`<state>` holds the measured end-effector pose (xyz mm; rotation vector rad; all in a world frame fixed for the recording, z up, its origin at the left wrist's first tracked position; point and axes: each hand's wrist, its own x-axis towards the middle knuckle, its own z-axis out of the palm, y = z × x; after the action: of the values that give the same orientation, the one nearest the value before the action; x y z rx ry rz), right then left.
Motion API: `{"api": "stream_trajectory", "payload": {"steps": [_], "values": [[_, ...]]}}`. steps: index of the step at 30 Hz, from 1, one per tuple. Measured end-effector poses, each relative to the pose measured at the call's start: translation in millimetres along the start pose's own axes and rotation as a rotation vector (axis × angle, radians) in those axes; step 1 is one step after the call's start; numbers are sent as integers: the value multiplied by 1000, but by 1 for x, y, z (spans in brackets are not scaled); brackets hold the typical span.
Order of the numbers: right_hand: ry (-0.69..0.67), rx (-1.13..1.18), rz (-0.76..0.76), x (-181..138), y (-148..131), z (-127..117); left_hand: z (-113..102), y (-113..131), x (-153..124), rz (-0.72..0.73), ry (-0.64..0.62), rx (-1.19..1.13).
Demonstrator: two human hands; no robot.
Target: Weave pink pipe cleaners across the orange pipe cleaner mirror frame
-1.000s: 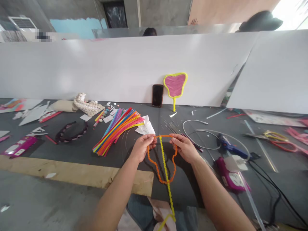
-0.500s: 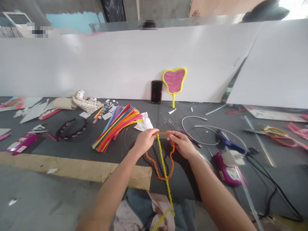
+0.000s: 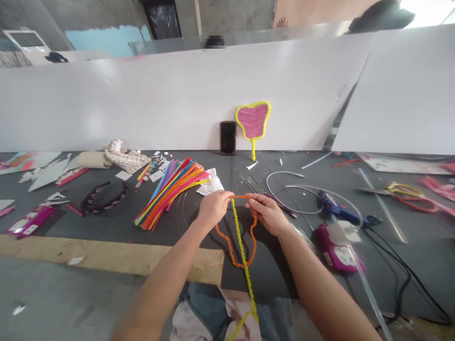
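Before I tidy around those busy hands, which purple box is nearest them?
The purple box right of the right hand; the other purple box lies farther off, far left.

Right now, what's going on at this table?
Someone's left hand and right hand pinch the top of a wavy orange loop. A yellow strand runs down from the left fingertips, crossing the loop's bottom. Behind, a phone and a pink-and-yellow paddle shape stand upright before a white board.

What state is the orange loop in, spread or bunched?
Spread: the orange loop has its sides apart, the yellow strand running between them.
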<state>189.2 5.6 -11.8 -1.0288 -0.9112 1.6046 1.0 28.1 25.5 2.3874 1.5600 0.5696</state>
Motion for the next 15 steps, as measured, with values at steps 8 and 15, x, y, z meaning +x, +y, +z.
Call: {"api": "stream_trajectory", "payload": {"steps": [8,15], "values": [[-30,-43,-17,-4,-3,3,-4,3,4,9,6,93],[-8,-137,-67,-3,-5,3,-4,10,5,14,-19,143]]}}
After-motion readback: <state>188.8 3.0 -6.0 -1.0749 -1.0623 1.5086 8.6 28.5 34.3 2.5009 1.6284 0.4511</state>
